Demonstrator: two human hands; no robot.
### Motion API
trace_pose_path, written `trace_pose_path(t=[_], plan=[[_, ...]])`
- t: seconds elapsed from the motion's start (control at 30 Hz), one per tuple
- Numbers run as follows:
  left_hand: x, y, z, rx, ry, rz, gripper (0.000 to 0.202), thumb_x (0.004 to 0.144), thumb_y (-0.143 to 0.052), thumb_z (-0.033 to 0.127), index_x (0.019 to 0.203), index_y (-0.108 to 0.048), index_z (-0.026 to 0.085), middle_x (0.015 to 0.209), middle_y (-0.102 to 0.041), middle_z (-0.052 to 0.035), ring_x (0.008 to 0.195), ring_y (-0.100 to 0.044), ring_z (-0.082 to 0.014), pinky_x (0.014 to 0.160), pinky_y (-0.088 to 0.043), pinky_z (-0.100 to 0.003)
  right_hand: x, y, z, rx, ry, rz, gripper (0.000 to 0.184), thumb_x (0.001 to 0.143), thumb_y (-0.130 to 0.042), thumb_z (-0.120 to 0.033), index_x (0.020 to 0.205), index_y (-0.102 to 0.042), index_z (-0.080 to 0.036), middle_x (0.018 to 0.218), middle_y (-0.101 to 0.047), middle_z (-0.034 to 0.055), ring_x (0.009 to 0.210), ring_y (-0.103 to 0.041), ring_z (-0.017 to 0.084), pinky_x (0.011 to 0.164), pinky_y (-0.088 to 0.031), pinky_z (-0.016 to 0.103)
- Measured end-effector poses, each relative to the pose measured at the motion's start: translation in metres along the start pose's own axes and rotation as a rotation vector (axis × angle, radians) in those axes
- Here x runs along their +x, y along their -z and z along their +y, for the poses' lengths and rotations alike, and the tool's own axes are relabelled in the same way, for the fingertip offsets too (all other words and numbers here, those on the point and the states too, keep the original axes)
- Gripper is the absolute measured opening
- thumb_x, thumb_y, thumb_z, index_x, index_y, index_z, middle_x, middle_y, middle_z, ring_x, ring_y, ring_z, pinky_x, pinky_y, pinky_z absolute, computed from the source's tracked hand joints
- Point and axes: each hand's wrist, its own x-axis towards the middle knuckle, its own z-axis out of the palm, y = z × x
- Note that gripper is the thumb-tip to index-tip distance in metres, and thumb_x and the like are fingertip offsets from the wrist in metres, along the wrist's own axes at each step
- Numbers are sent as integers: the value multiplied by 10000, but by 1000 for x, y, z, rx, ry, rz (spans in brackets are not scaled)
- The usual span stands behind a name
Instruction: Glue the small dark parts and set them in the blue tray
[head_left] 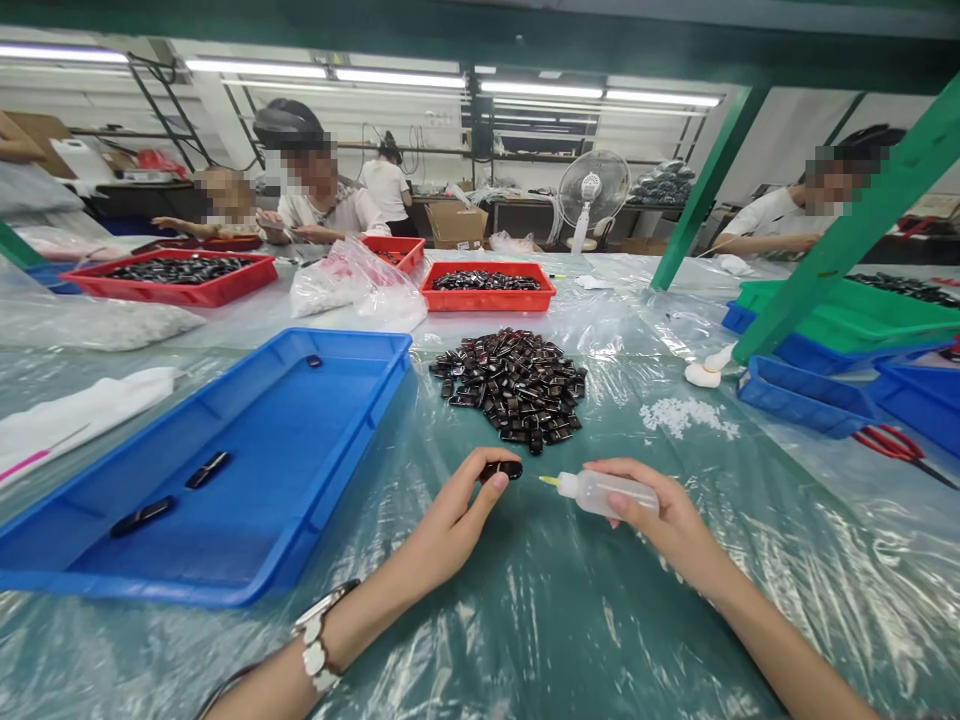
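Note:
My left hand [457,505] pinches a small glossy black plastic piece [504,469] between thumb and fingers. My right hand [660,510] is wrapped round a translucent squeeze bottle [611,493] with a yellowish tip. The bottle lies sideways in the grip, its tip pointing left at the black piece, a small gap between them. Just beyond both hands is a heap of similar dark pieces [517,385]. To the left, a blue tray [270,400] holds a few of the black pieces, lying apart from each other.
Small white bits [686,417] lie scattered on the plastic-covered table [570,620]. Red trays [487,300] of dark pieces stand farther back. At right are a slanted green post [847,210], blue bins [810,398] and red-handled scissors [892,442]. Several people sit or stand beyond.

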Motion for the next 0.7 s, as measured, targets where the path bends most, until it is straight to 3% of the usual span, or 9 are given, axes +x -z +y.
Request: trace_pose_path(t=[0.3,0.53,0.7], plan=[[-4,-2,2,62,-4,-40,286,1027,-336,453,1226,-475,301,1202,-529,-14,1078,-505,-174,930,-383,-293,-4,1,-1,-38,4,0,287,877,-632,-491,1065,-699,-285,1006,-658,45,757,-598,136,605,-474,189],[-6,-7,-2,351,-350,-49,207,1026,-420,322,1218,-477,268,1103,-600,-9,996,-542,-156,866,-407,-279,-1,4,3,40,-5,43,381,853,-618,-586,1008,-616,-238,781,-593,20,570,-484,105,502,-399,193],[-7,-10,-2,482,-510,1,233,1004,-480,318,1219,-473,228,1016,-631,-9,869,-556,-141,761,-418,-259,-3,6,0,110,0,33,464,765,-674,-653,902,-606,-214,755,-594,23,582,-521,106,484,-400,177]])
